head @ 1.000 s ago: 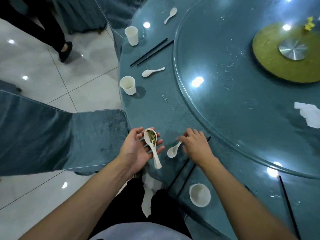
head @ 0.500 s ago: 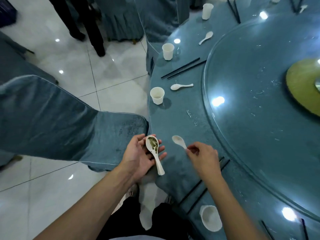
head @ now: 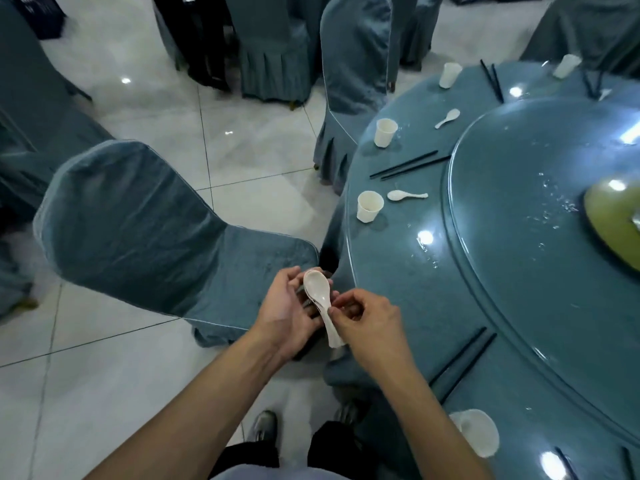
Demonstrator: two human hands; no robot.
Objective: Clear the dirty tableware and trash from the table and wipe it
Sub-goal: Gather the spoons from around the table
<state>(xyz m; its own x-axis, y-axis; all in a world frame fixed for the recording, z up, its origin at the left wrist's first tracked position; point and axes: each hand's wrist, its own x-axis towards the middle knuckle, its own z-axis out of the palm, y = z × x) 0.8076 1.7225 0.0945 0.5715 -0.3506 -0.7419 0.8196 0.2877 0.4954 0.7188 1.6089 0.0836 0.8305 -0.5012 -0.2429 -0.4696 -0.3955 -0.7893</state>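
Note:
Two white ceramic spoons point(head: 320, 296) lie stacked in my left hand point(head: 287, 311), just off the edge of the round blue table point(head: 408, 271). My right hand point(head: 369, 322) pinches the upper spoon's handle with thumb and forefinger. On the table nearby lie a spoon point(head: 406, 195), a paper cup point(head: 369, 206), black chopsticks point(head: 408, 165) and a second cup point(head: 385, 132). Another chopstick pair point(head: 462, 362) and a white cup point(head: 476, 432) sit by my right forearm.
A blue-covered chair point(head: 145, 233) stands left of my hands, another chair point(head: 349, 81) further along the table edge. A glass turntable point(head: 540, 237) with crumbs fills the table's middle. More cups point(head: 449, 74), a spoon point(head: 447, 118) and chopsticks point(head: 491, 80) lie at the far rim.
My right hand lifted the clean spoon from the table and laid it on top of the dirty spoon in my left hand. The view swung left, toward the chairs.

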